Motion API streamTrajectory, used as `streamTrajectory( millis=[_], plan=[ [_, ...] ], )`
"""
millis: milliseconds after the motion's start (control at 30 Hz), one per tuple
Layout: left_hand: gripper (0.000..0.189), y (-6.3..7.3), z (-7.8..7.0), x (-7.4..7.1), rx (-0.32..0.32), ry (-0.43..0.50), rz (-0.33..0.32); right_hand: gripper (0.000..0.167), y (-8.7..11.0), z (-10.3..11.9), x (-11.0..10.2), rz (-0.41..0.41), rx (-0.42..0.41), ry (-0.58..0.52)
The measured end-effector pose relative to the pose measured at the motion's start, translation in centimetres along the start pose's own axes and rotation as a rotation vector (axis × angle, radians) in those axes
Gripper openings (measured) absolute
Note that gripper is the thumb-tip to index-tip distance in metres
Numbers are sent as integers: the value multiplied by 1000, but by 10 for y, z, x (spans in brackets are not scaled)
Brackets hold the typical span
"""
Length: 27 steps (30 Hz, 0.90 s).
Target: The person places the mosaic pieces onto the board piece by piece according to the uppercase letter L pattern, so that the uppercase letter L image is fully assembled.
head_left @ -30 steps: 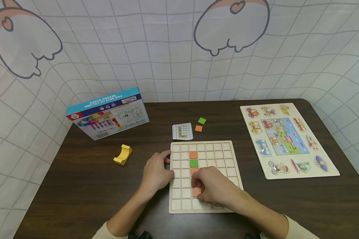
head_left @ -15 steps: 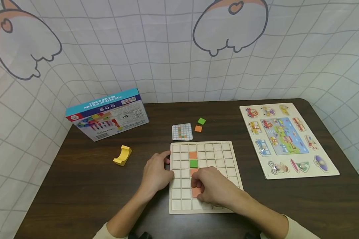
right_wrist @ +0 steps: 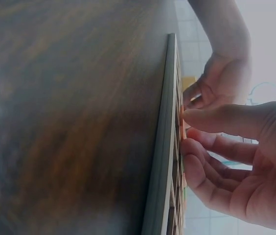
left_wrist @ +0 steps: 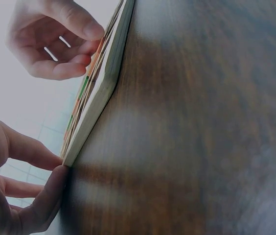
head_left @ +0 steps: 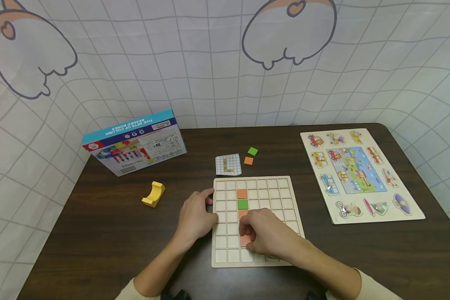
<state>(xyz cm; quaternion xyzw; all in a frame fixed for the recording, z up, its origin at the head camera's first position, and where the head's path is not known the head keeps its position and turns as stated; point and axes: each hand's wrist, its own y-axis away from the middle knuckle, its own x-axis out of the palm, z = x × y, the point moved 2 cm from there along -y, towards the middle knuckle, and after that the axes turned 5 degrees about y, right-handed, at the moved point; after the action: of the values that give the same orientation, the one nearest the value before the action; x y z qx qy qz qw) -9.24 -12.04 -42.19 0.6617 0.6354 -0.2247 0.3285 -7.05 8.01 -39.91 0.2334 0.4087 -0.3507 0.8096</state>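
In the head view a pale wooden grid board [head_left: 220,256] lies on the dark table. One column holds an orange tile [head_left: 241,194], a green tile [head_left: 242,204] below it and another orange tile [head_left: 243,214] partly covered by fingers. My right hand [head_left: 268,233] is over the board, thumb and curled fingers around a lower orange tile [head_left: 244,241] that lies at the grid. Part of that column is hidden under the hand. At the board's left edge rests my left hand [head_left: 196,216], its thumb and index fingertip touching the rim some way apart.
Above the board lie a small printed pattern card [head_left: 228,165], a loose green tile [head_left: 253,151] and a loose orange tile [head_left: 248,161]. A yellow curved block [head_left: 154,194] and a blue-topped box [head_left: 135,143] are on the left. A vehicle puzzle board [head_left: 360,175] lies right.
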Motion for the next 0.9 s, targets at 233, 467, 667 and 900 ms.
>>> streamTrajectory(
  millis=[233,467,667,900],
  plan=[
    [70,0,0,0,3,-1,-2,25,0,0,-1,6,0,-17],
    [69,-1,0,0,4,-8,-2,24,-1,-1,-5,12,19,-43],
    [70,-1,1,-1,1,-12,1,23,-2,-3,-9,19,69,-64],
    [70,-1,1,0,-8,-6,9,23,-2,-6,-14,-5,92,-58]
  ],
)
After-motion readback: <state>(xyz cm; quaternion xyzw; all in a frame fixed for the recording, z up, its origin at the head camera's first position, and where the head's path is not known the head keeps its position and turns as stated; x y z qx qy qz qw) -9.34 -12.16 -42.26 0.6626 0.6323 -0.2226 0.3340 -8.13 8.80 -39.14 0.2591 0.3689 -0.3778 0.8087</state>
